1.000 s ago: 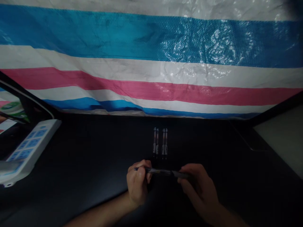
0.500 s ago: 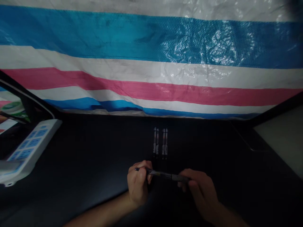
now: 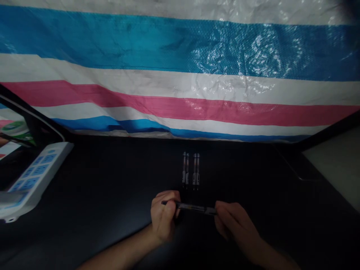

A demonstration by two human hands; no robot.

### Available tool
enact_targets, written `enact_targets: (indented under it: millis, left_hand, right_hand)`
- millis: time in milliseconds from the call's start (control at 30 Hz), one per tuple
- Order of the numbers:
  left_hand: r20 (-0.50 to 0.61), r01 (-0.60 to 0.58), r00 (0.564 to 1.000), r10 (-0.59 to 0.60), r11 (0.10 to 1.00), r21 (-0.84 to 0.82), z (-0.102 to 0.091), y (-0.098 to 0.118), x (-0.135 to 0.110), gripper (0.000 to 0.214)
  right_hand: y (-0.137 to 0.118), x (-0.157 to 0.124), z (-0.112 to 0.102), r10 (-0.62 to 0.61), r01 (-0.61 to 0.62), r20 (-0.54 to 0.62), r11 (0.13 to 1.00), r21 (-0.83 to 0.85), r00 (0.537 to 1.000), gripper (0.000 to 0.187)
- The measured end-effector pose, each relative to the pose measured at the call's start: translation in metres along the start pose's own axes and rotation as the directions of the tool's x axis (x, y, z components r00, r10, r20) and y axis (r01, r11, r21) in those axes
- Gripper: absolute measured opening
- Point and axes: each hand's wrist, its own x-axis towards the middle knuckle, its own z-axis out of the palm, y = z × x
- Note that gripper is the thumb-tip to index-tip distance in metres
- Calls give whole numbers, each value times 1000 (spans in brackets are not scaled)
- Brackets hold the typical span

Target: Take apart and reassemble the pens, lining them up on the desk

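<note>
Workspace with striped tarp [image 3: 180, 93], power strip [image 3: 36, 180]

The woven tarpaulin [image 3: 180, 93] runs in horizontal bands of blue, white and pink, with a thin blue band lowest; the desk [image 3: 107, 180] is black; the power strip [image 3: 36, 180] is white with blue panels; the held pen [image 3: 195, 207] is dark grey; the four slim pens [image 3: 184, 170] show white, black and reddish sections.

Black tabletop [image 3: 112, 180]: four pens [image 3: 190, 171] in two pairs; white power strip [image 3: 38, 176] at left.
</note>
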Motion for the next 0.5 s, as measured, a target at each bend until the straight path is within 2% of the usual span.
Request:
enact_targets:
  millis: [100,200,267,367,433,500]
  left_hand:
    - [46,-144,989,142,988,60,-4,2,5,48]
    - [63,-160,986,156,985,62,-6,2,7,47]
    - [73,-141,988,136,988,67,-6,-1,6,47]
    - [63,-89,994,86,995,52,-4,-5,3,45]
    - [48,-13,999,14,1000,-9,-1,-6,3,39]
    - [49,95,995,-91,991,-91,4,-3,5,24]
  right_hand:
    - [1,2,1,48,-56,46,980,193,998,52]
    - [3,5,2,66,-93,90,940,329,994,52]
    - [4,7,2,92,-120,93,924,364,991,53]
    - [4,9,4,148,-157,51,937,313,988,55]
    - [3,11,5,179,-176,14,948,265,984,54]
    - [4,11,7,195,-185,-16,952,245,981,51]
